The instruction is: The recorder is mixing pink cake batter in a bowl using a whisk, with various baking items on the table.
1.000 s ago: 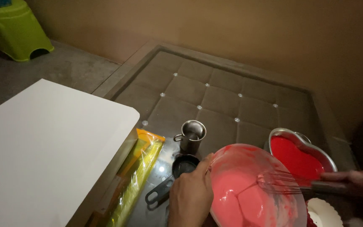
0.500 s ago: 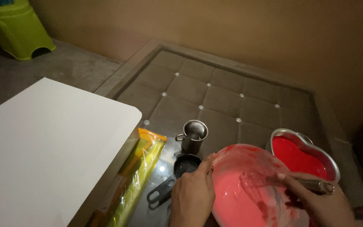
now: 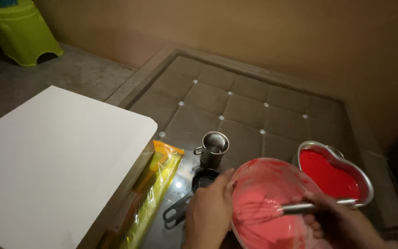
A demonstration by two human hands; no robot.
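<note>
My left hand (image 3: 208, 210) grips the near left rim of a clear mixing bowl (image 3: 259, 173) filled with pink batter (image 3: 263, 226). My right hand (image 3: 342, 223) is closed around the metal handle of a whisk (image 3: 300, 207), whose wires sit in the batter. Just behind the bowl to the right stands a heart-shaped metal pan (image 3: 367, 180) holding red batter (image 3: 328, 175). The bowl is tilted toward me.
A small metal cup (image 3: 214, 148) and a dark measuring cup (image 3: 194, 191) sit left of the bowl on the glass-topped tufted table (image 3: 236, 97). A yellow plastic-wrapped pack (image 3: 150, 193) lies beside a white board (image 3: 51, 161). A green stool (image 3: 19, 30) stands far left.
My right hand has moved in from the right edge to the bowl, and the whisk has swept leftward through the pink batter. The left hand stays on the rim.
</note>
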